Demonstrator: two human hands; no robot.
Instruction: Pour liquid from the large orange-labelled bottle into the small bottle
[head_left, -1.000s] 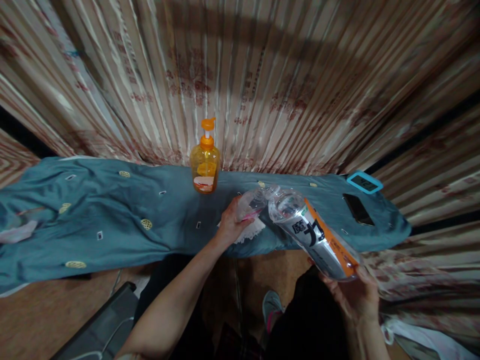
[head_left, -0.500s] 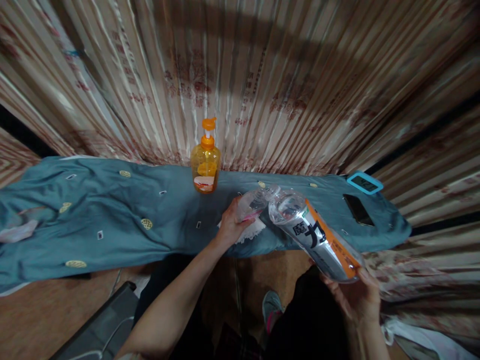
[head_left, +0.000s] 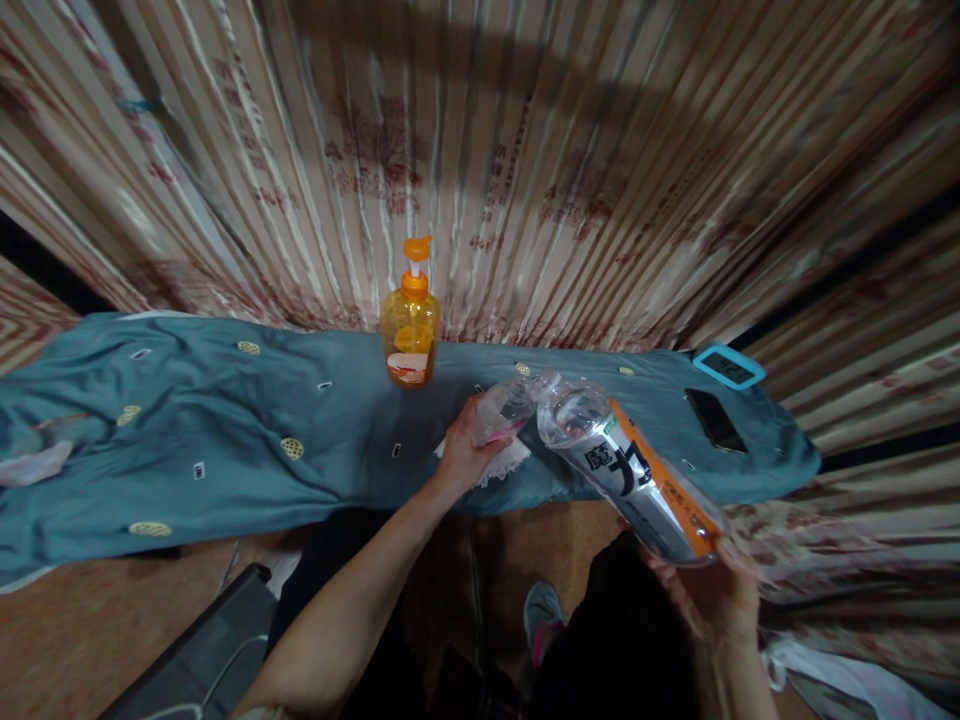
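My left hand (head_left: 461,450) is closed around a small clear plastic bottle (head_left: 510,405), with something pink along its lower side. My right hand (head_left: 709,590) grips the lower end of a large clear bottle (head_left: 630,470) with a silver and orange label. This large bottle is tilted, its far end up and to the left, meeting the narrow end of the small one. Whether liquid passes between them I cannot tell. Beneath my left hand lies a white scalloped-edged sheet (head_left: 510,462) on the teal cloth (head_left: 360,430).
An orange pump bottle (head_left: 410,335) stands at the back of the cloth-covered surface. To the right lie a black phone (head_left: 716,420) and a blue-framed digital clock (head_left: 729,367). A pleated curtain (head_left: 480,180) hangs behind. Something pale (head_left: 37,465) rests at the far left.
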